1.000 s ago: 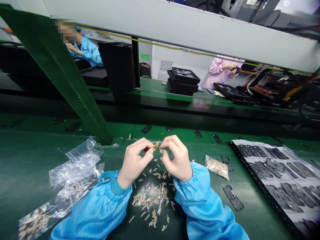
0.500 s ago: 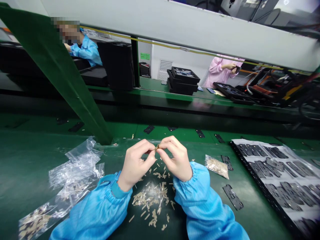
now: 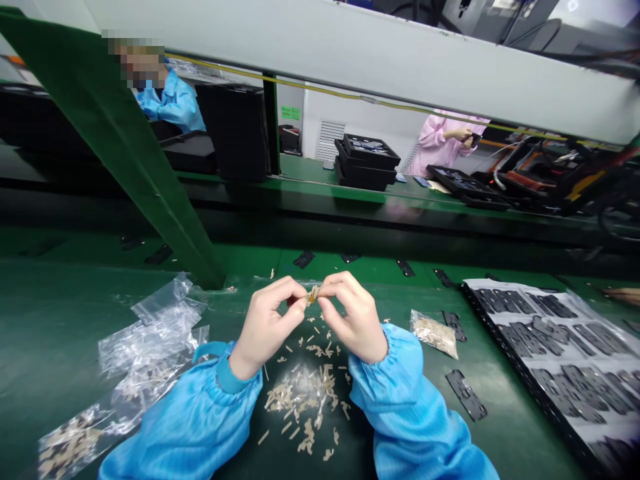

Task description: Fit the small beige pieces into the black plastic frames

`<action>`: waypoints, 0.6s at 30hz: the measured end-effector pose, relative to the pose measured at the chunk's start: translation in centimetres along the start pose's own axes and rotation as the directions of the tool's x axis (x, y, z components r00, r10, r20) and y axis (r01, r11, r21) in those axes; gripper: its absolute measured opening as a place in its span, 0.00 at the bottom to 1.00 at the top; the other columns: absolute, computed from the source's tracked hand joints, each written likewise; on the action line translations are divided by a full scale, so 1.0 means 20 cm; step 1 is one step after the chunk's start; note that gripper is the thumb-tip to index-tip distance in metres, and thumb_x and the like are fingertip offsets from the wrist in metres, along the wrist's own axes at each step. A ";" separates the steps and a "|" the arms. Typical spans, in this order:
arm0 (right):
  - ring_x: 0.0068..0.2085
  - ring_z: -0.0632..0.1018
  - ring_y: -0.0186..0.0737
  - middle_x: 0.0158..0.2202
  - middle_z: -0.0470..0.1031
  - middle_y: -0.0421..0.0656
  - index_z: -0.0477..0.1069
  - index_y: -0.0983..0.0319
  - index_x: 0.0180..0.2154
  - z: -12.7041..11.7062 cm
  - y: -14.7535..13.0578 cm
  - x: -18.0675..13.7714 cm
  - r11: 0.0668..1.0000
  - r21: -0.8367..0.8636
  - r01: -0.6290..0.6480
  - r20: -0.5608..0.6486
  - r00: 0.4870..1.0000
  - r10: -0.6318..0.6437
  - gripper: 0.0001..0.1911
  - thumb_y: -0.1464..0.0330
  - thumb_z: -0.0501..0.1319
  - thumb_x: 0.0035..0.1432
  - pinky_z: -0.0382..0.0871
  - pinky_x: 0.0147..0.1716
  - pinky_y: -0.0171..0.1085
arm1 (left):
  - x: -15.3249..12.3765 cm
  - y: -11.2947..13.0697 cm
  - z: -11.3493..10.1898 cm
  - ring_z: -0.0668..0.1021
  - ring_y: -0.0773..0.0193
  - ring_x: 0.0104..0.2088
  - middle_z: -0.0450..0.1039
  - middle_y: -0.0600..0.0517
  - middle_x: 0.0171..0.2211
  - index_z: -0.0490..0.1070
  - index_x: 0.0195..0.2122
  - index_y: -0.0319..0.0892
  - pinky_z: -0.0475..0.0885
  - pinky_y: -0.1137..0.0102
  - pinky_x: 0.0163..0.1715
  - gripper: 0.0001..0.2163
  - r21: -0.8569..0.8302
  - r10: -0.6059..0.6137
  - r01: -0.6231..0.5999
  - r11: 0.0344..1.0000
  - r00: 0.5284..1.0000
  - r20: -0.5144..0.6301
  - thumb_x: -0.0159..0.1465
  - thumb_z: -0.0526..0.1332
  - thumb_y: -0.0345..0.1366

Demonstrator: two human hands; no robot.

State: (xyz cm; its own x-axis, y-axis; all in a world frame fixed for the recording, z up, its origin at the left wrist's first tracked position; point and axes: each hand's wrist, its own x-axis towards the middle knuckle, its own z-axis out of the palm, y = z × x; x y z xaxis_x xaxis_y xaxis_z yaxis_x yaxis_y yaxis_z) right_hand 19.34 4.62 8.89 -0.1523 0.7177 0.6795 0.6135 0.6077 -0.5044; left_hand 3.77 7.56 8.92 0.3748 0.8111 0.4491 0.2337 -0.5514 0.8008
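Both hands meet over the green table, pinching one small tan and orange-brown piece (image 3: 313,295) between their fingertips. My left hand (image 3: 269,323) is closed on its left end, and my right hand (image 3: 354,317) is closed on its right end. The piece is thin and partly covered by the fingers, so its exact kind is unclear. Below the hands lies a loose pile of small beige strips (image 3: 300,393), some on or under clear plastic. To the right of my right hand rests a clear bag of beige pieces (image 3: 434,333).
At left lie clear plastic bags (image 3: 150,340), one holding beige pieces (image 3: 70,443). A black-edged tray (image 3: 505,363) of flat black parts stands at right; one black part (image 3: 466,395) lies beside it. A green post (image 3: 125,153) rises at left. Two people work beyond.
The fingertips have parted slightly, so more of the small piece shows. Black parts on the far belt have shifted right. A hand has appeared at the right edge.
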 end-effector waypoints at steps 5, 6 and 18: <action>0.35 0.72 0.38 0.32 0.69 0.44 0.67 0.61 0.31 0.01 0.00 -0.01 1.000 -0.024 0.002 -0.003 1.000 -0.002 0.04 0.73 0.55 0.57 0.67 0.35 0.38 | -0.01 0.03 0.02 0.66 0.70 0.24 0.61 0.56 0.21 0.63 0.23 0.41 0.60 0.74 0.25 0.07 0.135 0.085 -0.079 0.988 0.996 -0.039 0.57 0.54 0.26; 0.35 0.72 0.38 0.32 0.69 0.44 0.67 0.61 0.31 0.01 0.00 -0.01 1.000 -0.030 0.001 -0.003 1.000 -0.001 0.04 0.73 0.55 0.56 0.67 0.35 0.38 | -0.01 0.03 0.03 0.66 0.70 0.24 0.62 0.56 0.21 0.63 0.23 0.41 0.61 0.74 0.26 0.07 0.161 0.104 -0.095 0.982 0.994 -0.044 0.57 0.53 0.26; 0.33 0.70 0.37 0.29 0.68 0.43 0.65 0.62 0.27 -0.01 0.01 0.00 1.000 -0.014 0.000 -0.083 0.997 -0.002 0.07 0.78 0.53 0.51 0.65 0.32 0.37 | 0.00 0.00 0.01 0.65 0.69 0.24 0.62 0.56 0.21 0.63 0.22 0.40 0.60 0.73 0.26 0.07 0.034 0.003 -0.003 0.999 1.000 -0.006 0.57 0.54 0.27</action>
State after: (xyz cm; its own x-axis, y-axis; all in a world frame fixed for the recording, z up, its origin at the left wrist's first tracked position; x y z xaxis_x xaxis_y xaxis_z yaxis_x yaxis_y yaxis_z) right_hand 19.51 4.67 8.89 -0.0884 0.6860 0.7222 0.6244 0.6031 -0.4964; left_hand 4.01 7.48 8.90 0.3702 0.8105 0.4540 0.2627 -0.5601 0.7857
